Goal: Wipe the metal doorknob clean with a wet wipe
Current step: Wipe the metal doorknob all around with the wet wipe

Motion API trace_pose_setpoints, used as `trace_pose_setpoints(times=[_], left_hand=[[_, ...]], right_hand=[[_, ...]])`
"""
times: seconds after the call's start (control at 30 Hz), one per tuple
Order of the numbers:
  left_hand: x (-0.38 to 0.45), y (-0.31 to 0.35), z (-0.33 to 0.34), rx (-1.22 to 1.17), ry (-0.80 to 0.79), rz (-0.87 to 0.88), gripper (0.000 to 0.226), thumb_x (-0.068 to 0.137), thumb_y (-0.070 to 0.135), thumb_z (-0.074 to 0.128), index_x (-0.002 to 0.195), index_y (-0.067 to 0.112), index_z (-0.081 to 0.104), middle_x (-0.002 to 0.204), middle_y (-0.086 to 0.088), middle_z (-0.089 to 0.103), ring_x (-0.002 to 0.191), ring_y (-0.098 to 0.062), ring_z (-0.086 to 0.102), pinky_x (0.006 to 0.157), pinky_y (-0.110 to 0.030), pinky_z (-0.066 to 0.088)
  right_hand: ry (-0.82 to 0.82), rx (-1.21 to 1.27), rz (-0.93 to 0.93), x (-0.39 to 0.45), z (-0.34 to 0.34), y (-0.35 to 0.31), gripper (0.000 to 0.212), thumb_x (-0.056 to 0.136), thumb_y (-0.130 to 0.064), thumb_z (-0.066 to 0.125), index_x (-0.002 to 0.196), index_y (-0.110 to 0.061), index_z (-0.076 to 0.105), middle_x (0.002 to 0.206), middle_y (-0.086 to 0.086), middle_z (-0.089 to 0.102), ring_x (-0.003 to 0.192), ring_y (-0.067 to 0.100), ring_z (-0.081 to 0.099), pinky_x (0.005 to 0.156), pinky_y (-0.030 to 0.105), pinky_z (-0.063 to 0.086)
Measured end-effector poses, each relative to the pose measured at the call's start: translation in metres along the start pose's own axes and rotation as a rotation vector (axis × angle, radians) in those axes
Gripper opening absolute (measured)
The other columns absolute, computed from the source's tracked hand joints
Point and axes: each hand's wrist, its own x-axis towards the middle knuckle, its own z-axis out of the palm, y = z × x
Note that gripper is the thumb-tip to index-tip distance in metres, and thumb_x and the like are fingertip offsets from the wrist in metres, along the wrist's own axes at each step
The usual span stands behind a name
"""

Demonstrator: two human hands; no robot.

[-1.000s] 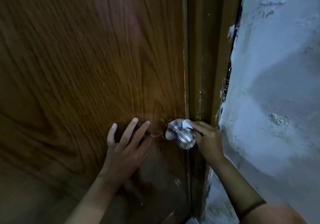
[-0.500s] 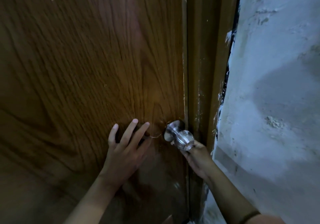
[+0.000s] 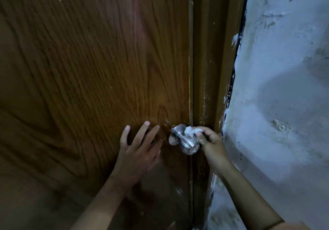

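Now right hand (image 3: 212, 145), wipe (image 3: 190, 131) on doorknob (image 3: 187, 140).

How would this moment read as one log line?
step: wiping | right hand: presses wet wipe on doorknob | left hand: flat on door

A single wide-angle camera worn on the person's head gives the only view. It looks forward and slightly down, very close to a wood-grain door (image 3: 89, 69) that fills the left and centre of the picture. The wide lens bends the door's grain and edges outward. The door frame (image 3: 210, 69) runs top to bottom just right of centre, and a rough whitish wall (image 3: 284, 105) fills the right side. Both forearms enter from the near bottom edge and reach away from the camera toward the metal doorknob (image 3: 185, 141), which sits low and just right of centre.
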Motion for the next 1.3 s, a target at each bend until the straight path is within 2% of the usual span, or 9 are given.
trace_pose_setpoints(times=[0.1,0.3,0.47,0.7,0.8,0.87,0.93,1.2,1.3], left_hand=[[0.008,0.005,0.004,-0.014,-0.002,-0.001,0.024,0.081,0.037,0.052,0.095,0.027,0.068,0.121,0.000,0.065,0.125,-0.022,0.037,0.100,-0.055,0.024],[0.020,0.008,0.006,-0.040,0.012,-0.009,0.020,0.080,0.036,0.054,0.091,0.026,0.067,0.118,0.001,0.065,0.125,-0.021,0.037,0.103,-0.056,0.021],[0.021,0.008,0.007,-0.033,0.004,0.004,0.020,0.075,0.038,0.060,0.090,0.027,0.068,0.117,0.000,0.066,0.124,-0.022,0.037,0.101,-0.056,0.022],[0.032,0.012,0.011,-0.019,-0.053,0.081,0.034,0.065,0.041,0.072,0.096,0.027,0.067,0.119,-0.001,0.065,0.125,-0.024,0.036,0.102,-0.056,0.022],[0.034,0.011,0.012,0.004,-0.053,0.099,0.036,0.064,0.040,0.072,0.097,0.027,0.067,0.119,-0.001,0.065,0.125,-0.024,0.036,0.102,-0.056,0.022],[0.034,0.011,0.012,0.012,-0.047,0.108,0.037,0.064,0.039,0.072,0.098,0.027,0.067,0.120,-0.001,0.065,0.124,-0.024,0.036,0.102,-0.055,0.023],[0.033,0.011,0.013,0.019,-0.035,0.122,0.038,0.064,0.038,0.072,0.100,0.027,0.067,0.120,-0.001,0.065,0.124,-0.024,0.037,0.101,-0.055,0.023],[0.032,0.010,0.016,0.064,0.005,0.141,0.041,0.071,0.038,0.067,0.110,0.027,0.062,0.124,-0.001,0.063,0.125,-0.024,0.037,0.101,-0.052,0.025],[0.032,0.008,0.016,0.069,-0.005,0.156,0.041,0.071,0.039,0.068,0.111,0.028,0.063,0.126,-0.001,0.062,0.125,-0.024,0.038,0.101,-0.052,0.026]], right_hand=[[-0.121,-0.202,-0.097,-0.003,0.002,-0.003,0.032,0.090,-0.005,0.048,0.079,-0.032,0.063,0.084,-0.007,0.064,0.076,0.002,0.059,0.069,0.016,0.047],[0.054,-0.227,-0.022,0.000,-0.003,-0.007,0.032,0.090,-0.006,0.045,0.071,-0.026,0.060,0.075,-0.005,0.061,0.070,0.003,0.056,0.060,0.008,0.042],[-0.146,-0.577,-0.214,-0.003,0.001,-0.018,0.016,0.089,-0.010,0.047,0.086,-0.014,0.061,0.085,0.001,0.062,0.079,0.018,0.058,0.070,0.034,0.046],[-0.011,-0.414,0.036,0.005,-0.003,-0.024,0.025,0.089,-0.017,0.050,0.070,-0.002,0.056,0.067,0.009,0.050,0.065,0.018,0.049,0.060,0.030,0.035],[-0.025,-0.449,-0.060,0.004,0.000,-0.028,0.022,0.085,-0.023,0.058,0.071,-0.007,0.054,0.066,0.009,0.053,0.066,0.024,0.054,0.063,0.035,0.043],[-0.004,-0.471,-0.074,0.006,0.002,-0.030,0.007,0.084,-0.018,0.061,0.087,-0.013,0.057,0.075,0.011,0.059,0.075,0.027,0.060,0.069,0.039,0.048],[-0.009,-0.479,-0.035,0.008,0.001,-0.030,0.016,0.086,-0.014,0.057,0.102,-0.015,0.058,0.089,0.013,0.064,0.087,0.027,0.061,0.075,0.038,0.048],[-0.200,-0.759,-0.338,-0.006,0.007,-0.021,0.018,0.088,-0.014,0.051,0.098,-0.011,0.065,0.101,0.004,0.062,0.091,0.014,0.056,0.075,0.022,0.041],[-0.091,-0.617,-0.183,-0.002,0.003,-0.020,0.018,0.089,-0.013,0.050,0.096,-0.013,0.067,0.098,0.005,0.064,0.092,0.020,0.061,0.077,0.030,0.047]])
